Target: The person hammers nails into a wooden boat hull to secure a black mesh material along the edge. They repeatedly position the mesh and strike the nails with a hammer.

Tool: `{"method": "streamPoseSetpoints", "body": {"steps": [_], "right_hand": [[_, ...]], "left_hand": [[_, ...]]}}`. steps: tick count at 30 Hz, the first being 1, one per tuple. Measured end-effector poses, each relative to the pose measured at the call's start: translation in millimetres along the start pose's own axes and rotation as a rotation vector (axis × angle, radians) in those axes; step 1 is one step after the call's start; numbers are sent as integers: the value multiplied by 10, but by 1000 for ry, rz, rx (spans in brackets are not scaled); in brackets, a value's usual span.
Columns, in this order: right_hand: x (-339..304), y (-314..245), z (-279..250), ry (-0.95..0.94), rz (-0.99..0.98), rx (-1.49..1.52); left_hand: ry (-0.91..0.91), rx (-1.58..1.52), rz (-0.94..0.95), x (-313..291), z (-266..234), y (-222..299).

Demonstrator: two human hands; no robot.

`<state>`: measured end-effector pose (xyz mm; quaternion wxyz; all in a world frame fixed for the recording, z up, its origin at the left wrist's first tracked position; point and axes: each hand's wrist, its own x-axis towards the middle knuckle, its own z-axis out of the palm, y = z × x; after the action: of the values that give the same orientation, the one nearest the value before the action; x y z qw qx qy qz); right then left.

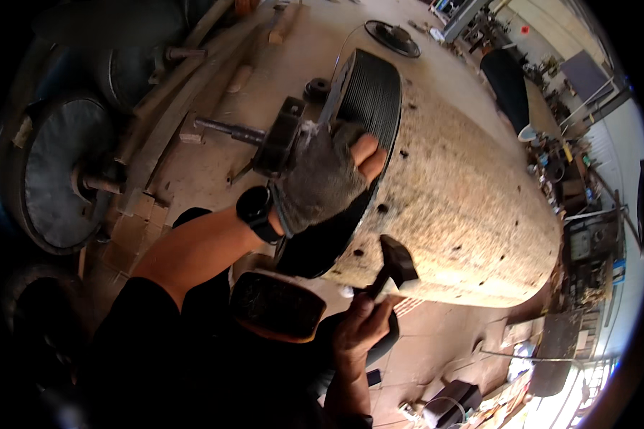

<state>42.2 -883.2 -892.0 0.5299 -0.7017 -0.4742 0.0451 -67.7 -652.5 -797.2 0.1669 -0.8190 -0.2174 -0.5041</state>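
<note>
A large tan drum (465, 200) with small dark holes lies on its side before me. Its near end carries a black ribbed band (372, 100). My left hand (322, 175), in a dark grey glove with bare fingertips, is closed against this band; what its fingers hold is hidden. Beside that hand, a dark metal block (283, 136) sits on a threaded shaft (229, 130) sticking out to the left. Lower down, my bare right hand (361, 329) is closed around a hammer (398, 261), whose dark head is raised near the drum's lower side.
Dark round drums (68, 175) with protruding shafts stand at the left, beside long wooden beams (168, 132). A black disc (393, 38) lies on the floor beyond. Below my left forearm is a dark, rounded pad (277, 306). Cluttered shelves (572, 193) line the right.
</note>
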Motion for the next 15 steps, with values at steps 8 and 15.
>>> {"method": "streamPoseSetpoints", "body": {"steps": [8,15], "right_hand": [[-295,560,161,-30,132,-148],[-546,635,64,18,23,-75]], "left_hand": [[6,9,-14,-132,-164,173],[-95,-458,-108,-1090,-310,910]]}}
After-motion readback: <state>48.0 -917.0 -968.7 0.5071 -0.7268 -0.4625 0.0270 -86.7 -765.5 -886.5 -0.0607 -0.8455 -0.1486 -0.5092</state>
